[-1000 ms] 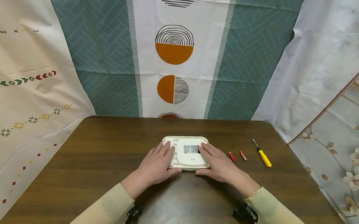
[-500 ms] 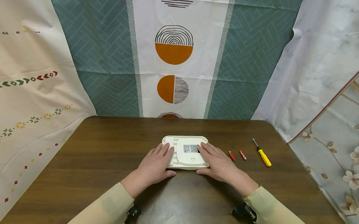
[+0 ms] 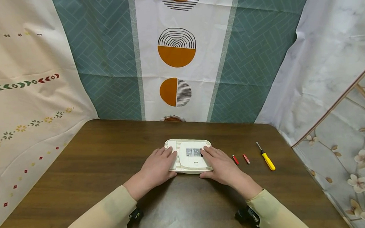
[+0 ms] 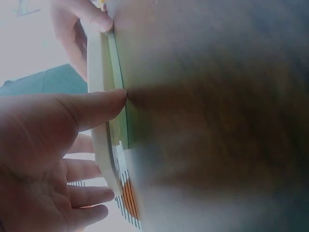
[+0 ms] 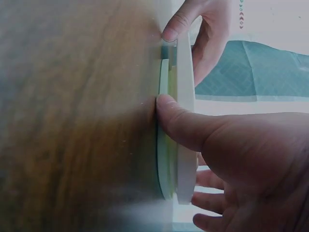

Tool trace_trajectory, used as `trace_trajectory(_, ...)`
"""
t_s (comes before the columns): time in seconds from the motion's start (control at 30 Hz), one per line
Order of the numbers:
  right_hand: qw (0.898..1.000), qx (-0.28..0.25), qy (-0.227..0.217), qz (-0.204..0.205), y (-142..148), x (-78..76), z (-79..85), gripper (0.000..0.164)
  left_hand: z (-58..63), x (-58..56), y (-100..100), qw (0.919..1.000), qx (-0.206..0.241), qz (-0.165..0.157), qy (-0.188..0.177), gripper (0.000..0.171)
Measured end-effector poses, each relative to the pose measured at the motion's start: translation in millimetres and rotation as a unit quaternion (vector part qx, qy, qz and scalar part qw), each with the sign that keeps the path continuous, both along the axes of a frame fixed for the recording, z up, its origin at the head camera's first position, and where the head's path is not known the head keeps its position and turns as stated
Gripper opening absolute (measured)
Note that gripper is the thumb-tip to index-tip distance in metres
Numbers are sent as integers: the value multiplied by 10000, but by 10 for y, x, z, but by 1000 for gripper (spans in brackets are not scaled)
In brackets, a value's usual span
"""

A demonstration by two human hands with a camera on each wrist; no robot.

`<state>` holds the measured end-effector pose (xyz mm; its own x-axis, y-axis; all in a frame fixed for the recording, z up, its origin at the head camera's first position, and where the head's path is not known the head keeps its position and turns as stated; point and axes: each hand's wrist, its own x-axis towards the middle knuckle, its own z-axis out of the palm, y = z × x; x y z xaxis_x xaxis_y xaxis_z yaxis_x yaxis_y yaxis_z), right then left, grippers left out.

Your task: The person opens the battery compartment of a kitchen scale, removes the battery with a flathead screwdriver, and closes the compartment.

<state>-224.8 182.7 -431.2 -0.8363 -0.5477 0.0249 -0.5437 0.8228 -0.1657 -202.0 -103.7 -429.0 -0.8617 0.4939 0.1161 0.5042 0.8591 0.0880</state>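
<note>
A flat white device (image 3: 188, 162) with rounded corners lies on the brown table. Its upward side has a raised panel, a printed grey label and a small dark patch partly under the right fingers. My left hand (image 3: 156, 168) rests over its left end, fingers extended across the top and thumb at the near edge. On the right end lies my right hand (image 3: 223, 166), fingers likewise extended and thumb by the near edge. Both wrist views show the thumbs low, close to the tabletop, beside a thinner pale layer (image 5: 165, 145) under the device's body.
Two small red batteries (image 3: 235, 159) lie just right of the right hand. Farther right is a screwdriver (image 3: 267, 160) with a yellow handle, its tip pointing away. Patterned cloths (image 3: 108, 63) hang behind the table (image 3: 117, 139) and at both sides.
The left thumb has drawn back to the left along the device's near edge. The right hand and the device stay nearly in place; the head view tilts slightly.
</note>
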Motion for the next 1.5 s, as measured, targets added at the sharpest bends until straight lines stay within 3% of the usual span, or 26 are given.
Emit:
trace_trajectory(0.23, 9999, -47, 122, 60, -5, -13, 26, 97, 37, -10, 13, 9989, -357, -119, 292, 75)
trace_trajectory(0.47, 9996, -136, 217, 87, 1, -30, 67, 89, 112, -23, 32, 9979, -595, -50, 256, 71)
trace_trajectory(0.83, 9995, -189, 17, 257, 55, -79, 154, 83, 173, -55, 13, 9990, -411, -152, -14, 65)
trace_trajectory(1.07, 9987, -318, 66, 393, 94, -101, 207, 79, 203, -66, -16, 9993, -258, -276, -6, 61)
trace_trajectory(1.3, 9966, -693, 12, 445, 149, -127, 263, 68, 220, -39, -39, 9972, -134, -557, 485, 51)
trace_trajectory(1.5, 9921, -1212, 31, 311, 205, -146, 294, 58, 226, -57, -38, 9949, 86, -589, 813, 47)
